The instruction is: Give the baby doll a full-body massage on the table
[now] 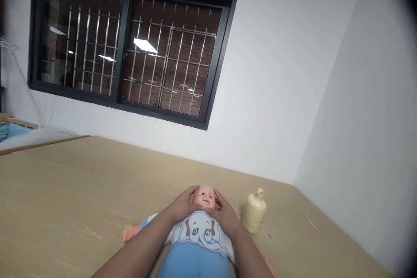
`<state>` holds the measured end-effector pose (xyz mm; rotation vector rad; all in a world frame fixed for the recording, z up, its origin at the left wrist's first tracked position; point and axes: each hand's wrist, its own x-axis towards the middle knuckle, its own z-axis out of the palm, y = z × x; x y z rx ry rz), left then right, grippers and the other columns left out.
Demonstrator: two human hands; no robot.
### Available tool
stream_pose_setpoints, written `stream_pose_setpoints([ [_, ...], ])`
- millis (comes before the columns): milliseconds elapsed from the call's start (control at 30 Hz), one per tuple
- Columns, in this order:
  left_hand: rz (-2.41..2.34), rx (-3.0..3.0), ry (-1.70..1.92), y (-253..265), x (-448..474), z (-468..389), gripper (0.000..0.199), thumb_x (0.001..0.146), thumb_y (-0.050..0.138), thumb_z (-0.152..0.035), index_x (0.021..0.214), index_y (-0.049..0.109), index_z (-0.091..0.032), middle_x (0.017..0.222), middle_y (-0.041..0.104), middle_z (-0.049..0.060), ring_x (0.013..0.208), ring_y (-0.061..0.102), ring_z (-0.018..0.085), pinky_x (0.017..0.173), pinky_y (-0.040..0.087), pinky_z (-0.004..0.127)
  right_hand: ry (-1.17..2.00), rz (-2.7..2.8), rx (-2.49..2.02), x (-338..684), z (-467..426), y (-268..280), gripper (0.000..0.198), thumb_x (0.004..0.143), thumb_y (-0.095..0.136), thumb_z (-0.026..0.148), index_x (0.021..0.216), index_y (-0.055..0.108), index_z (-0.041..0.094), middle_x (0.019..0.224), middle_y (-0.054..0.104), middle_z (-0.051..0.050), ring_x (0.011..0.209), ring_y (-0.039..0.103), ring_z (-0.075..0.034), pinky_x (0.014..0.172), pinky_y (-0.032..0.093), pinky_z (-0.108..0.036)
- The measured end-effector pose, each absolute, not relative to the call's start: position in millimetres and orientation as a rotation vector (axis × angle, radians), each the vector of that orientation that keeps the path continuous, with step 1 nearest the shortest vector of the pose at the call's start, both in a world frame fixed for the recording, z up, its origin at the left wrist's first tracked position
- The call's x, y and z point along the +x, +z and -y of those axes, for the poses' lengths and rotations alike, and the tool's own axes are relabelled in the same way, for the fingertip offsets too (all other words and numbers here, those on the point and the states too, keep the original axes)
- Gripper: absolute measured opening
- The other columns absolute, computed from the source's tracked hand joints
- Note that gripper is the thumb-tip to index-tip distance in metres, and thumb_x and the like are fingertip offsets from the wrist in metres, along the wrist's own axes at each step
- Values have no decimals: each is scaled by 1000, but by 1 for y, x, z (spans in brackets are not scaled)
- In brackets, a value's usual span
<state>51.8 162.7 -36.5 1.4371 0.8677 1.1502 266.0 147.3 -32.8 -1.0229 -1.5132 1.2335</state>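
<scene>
The left hand (184, 205) and right hand (226, 216) grasp lightly, fingers around both sides of the doll's head (205, 196), seemingly steadying it; moving next calls for gentleness.

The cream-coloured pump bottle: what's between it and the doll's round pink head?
The head view shows the person's right hand there, beside the doll's head, then a strip of tan tabletop before the bottle.
</scene>
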Motion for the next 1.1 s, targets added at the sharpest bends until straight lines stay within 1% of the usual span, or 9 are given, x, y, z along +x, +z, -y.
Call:
stream_pose_setpoints([
  [167, -831, 1455, 1141, -43, 47, -166, 88, 61, 88, -34, 141, 52, -21, 142, 59, 14, 126, 59, 33, 102, 50, 42, 1266, 1512, -958, 272, -146, -31, 98, 65, 89, 47, 150, 44, 24, 158, 40, -15, 135, 53, -33, 109, 45, -46],
  [267, -758, 1418, 1130, -40, 44, -163, 84, 64, 88, -42, 139, 56, -22, 142, 59, 15, 128, 57, 34, 104, 49, 43, 1240, 1540, -913, 277, -147, -31, 87, 70, 86, 48, 145, 51, 23, 155, 44, -13, 142, 44, -30, 116, 38, -43],
  [367, -723, 1405, 1122, -32, 41, -157, 81, 67, 86, -50, 136, 58, -20, 144, 57, 16, 131, 55, 34, 107, 46, 43, 1271, 1518, -838, 279, -150, -33, 80, 75, 80, 55, 142, 54, 21, 151, 49, -13, 142, 45, -28, 117, 36, -44],
  [500, -734, 1415, 1119, -27, 40, -154, 79, 69, 85, -52, 135, 57, -19, 143, 58, 15, 130, 56, 33, 106, 47, 43, 1267, 1497, -915, 276, -146, -29, 84, 76, 76, 61, 144, 51, 18, 148, 52, -16, 137, 50, -30, 114, 40, -46],
  [567, -765, 1433, 1105, -30, 42, -157, 81, 67, 86, -45, 137, 55, -19, 138, 62, 15, 125, 60, 33, 102, 50, 42, 1225, 1514, -969, 272, -142, -25, 88, 71, 82, 55, 145, 50, 19, 147, 53, -16, 136, 52, -31, 114, 40, -45],
  [667, -857, 1475, 1110, -34, 45, -160, 87, 62, 87, -32, 140, 52, -19, 135, 64, 15, 120, 63, 33, 97, 53, 41, 1244, 1493, -956, 265, -136, -21, 100, 63, 90, 46, 149, 45, 22, 148, 52, -16, 128, 59, -33, 108, 46, -46],
  [867, -1013, 1502, 1124, -27, 51, -155, 89, 58, 83, -22, 141, 51, -18, 141, 59, 17, 124, 60, 34, 100, 51, 39, 1213, 1500, -1083, 258, -138, -24, 118, 58, 90, 38, 157, 29, 19, 131, 65, -17, 104, 70, -34, 90, 56, -48],
  [967, -990, 1504, 1135, -26, 52, -154, 87, 58, 83, -23, 140, 53, -18, 141, 59, 16, 125, 60, 34, 101, 51, 39, 1188, 1511, -1087, 257, -140, -24, 118, 58, 90, 37, 157, 29, 17, 129, 67, -17, 104, 70, -35, 89, 57, -47],
  [1100, -969, 1490, 1135, -29, 51, -155, 88, 60, 85, -28, 141, 53, -18, 139, 61, 17, 123, 61, 34, 100, 52, 39, 1237, 1533, -1007, 259, -140, -24, 114, 60, 91, 41, 156, 31, 22, 143, 58, -14, 113, 68, -34, 94, 56, -47],
])
